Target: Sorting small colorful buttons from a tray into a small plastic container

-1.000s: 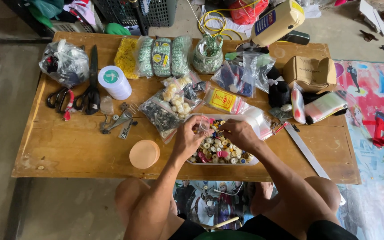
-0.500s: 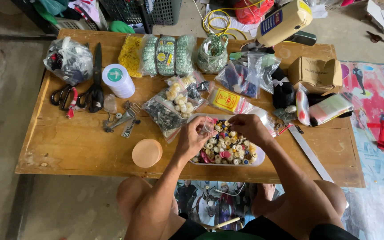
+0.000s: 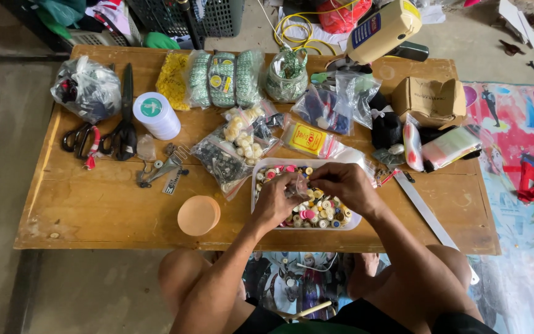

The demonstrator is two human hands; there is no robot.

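Now, small clear bag (image 3: 298, 185) btwn both hands (left hand (image 3: 274, 203), right hand (image 3: 344, 185)), above button tray (image 3: 256, 179)

A tray (image 3: 258, 179) of buttons (image 3: 319, 210) sits on the table (image 3: 94, 204), scissors (image 3: 122, 124) far left, ruler (image 3: 428, 213) right.

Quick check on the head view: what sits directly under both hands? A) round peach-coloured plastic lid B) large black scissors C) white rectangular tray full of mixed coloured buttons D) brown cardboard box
C: the left hand and right hand meet over the white rectangular tray full of mixed coloured buttons, pinching a small clear plastic bag between them.
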